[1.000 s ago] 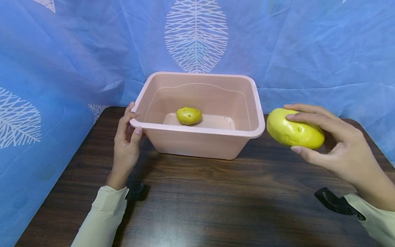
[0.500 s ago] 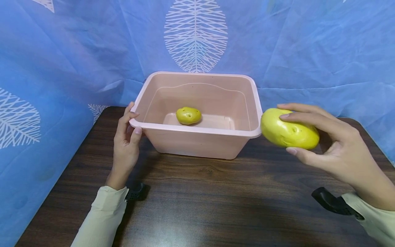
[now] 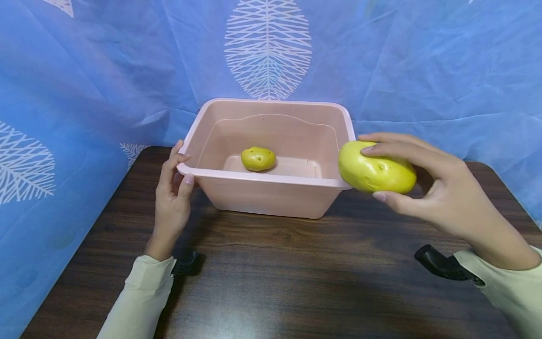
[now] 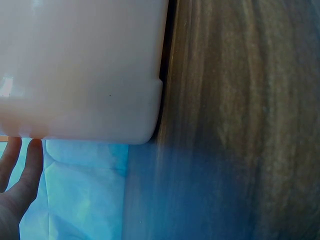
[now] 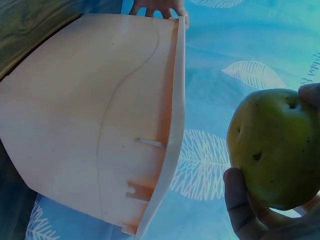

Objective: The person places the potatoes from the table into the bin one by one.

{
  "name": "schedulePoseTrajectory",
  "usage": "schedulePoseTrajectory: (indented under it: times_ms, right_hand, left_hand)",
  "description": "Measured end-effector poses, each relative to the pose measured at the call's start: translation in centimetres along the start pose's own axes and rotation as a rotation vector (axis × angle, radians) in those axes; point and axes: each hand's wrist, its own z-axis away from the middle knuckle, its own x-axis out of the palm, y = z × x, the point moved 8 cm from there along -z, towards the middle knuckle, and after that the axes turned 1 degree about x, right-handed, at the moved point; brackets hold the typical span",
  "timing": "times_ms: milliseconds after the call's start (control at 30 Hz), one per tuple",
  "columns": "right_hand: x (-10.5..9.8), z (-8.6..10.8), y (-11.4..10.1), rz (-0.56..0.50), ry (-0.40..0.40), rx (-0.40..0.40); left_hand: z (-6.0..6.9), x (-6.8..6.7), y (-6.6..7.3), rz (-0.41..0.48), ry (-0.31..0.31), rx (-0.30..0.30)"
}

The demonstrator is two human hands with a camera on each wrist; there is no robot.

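Observation:
In the head view a pink plastic basin [image 3: 267,197] stands on the table, with one small yellow potato [image 3: 258,158] lying on its floor. My left hand [image 3: 171,200] grips the basin's near left corner, thumb in front and fingers at the left rim. A larger yellow potato [image 3: 376,168] is in my right hand [image 3: 442,190], held between thumb and fingers above the table. It overlaps the basin's right rim from this angle. The right wrist view shows the held potato [image 5: 275,150] beside the basin's outer wall [image 5: 75,115], apart from it. The left wrist view shows mostly basin wall [image 4: 85,65].
The dark wood table [image 3: 288,273] reaches under both arms. Behind the basin hangs a blue cloth [image 3: 444,70] with white leaf prints, also along the left side. A black strap device [image 3: 444,263] sits at the right wrist, another [image 3: 185,263] at the left.
My right hand has moved left and slightly up with the large potato, from right of the basin to its right rim. The left hand and the basin hold still.

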Motion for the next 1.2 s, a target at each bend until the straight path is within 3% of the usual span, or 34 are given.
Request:
schedulePoseTrajectory:
  times_ms: [200,267,500,700,967,1200]
  right_hand:
    - [0.2,-1.4,1.1,-0.202,-0.018,0.061]
    - [0.2,-1.7,1.3,-0.227,-0.023,0.057]
    - [0.3,-2.9,1.5,-0.105,-0.034,0.183]
    - [0.5,-3.8,2.4,-0.064,-0.055,0.262]
    - [0.7,-4.8,3.6,-0.100,-0.077,0.375]
    - [1.3,-5.9,3.6,-0.137,-0.088,0.382]
  left_hand:
    - [0.0,-0.1,0.0,0.000,-0.004,0.005]
    - [0.0,0.0,0.0,-0.002,-0.005,0.007]
    - [0.0,-0.1,-0.1,0.012,0.003,0.013]
    - [0.0,-0.1,-0.2,0.025,0.006,0.015]
    - [0.0,-0.2,-0.2,0.014,0.007,0.024]
    - [0.0,-0.1,-0.1,0.005,-0.002,0.003]
